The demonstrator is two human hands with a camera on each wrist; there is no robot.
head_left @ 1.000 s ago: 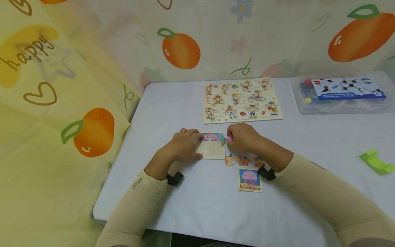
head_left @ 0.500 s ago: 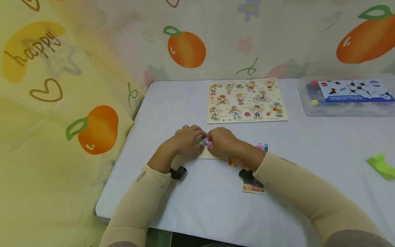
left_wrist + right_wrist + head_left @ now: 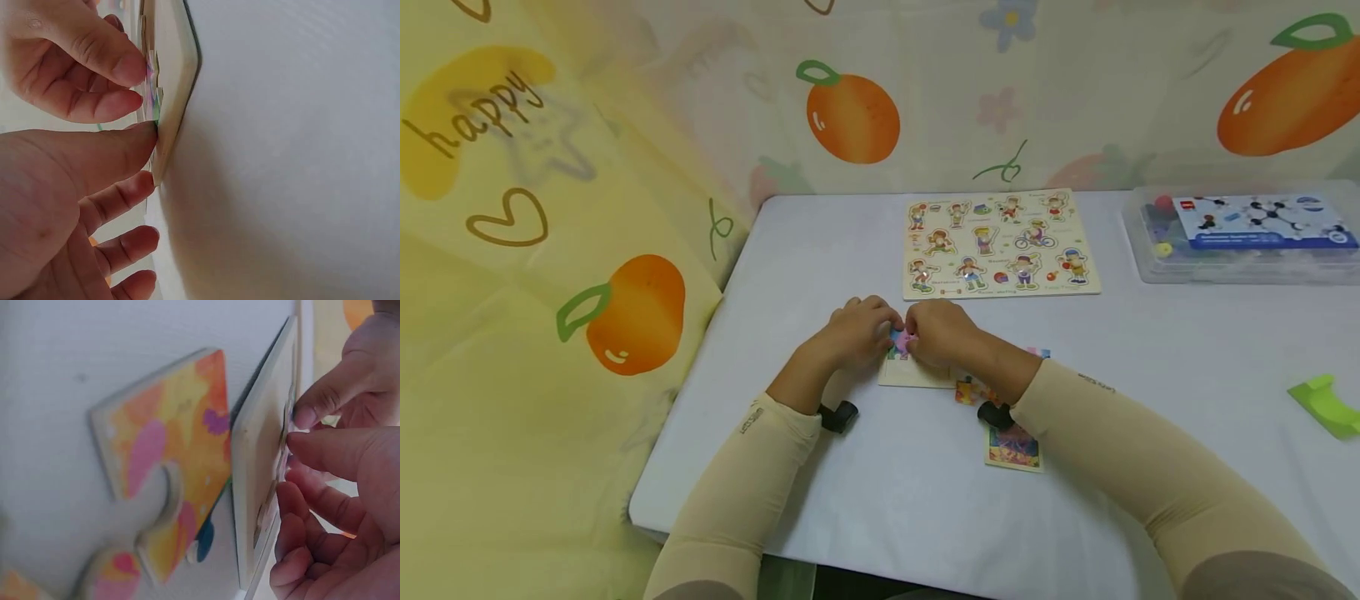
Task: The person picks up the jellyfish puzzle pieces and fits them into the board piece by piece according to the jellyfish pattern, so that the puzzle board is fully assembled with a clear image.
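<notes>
With the left hand [image 3: 859, 332] spread at its edge, the board [image 3: 917, 377] is steadied, presumably so nothing slides. The puzzle piece [image 3: 897, 344] on its upper left seems pinched by the right hand [image 3: 942, 333], probably for control; loose pieces [image 3: 966, 392] are parked handily beside.

Left grip [image 3: 859, 331] rests at the board [image 3: 913, 375] on the desk [image 3: 865, 492], right grip [image 3: 942, 332] pinching a pink piece [image 3: 902, 340] there; loose pieces [image 3: 965, 392] lie just beside, a card [image 3: 1014, 454] nearer, a box [image 3: 1240, 240] far right
</notes>
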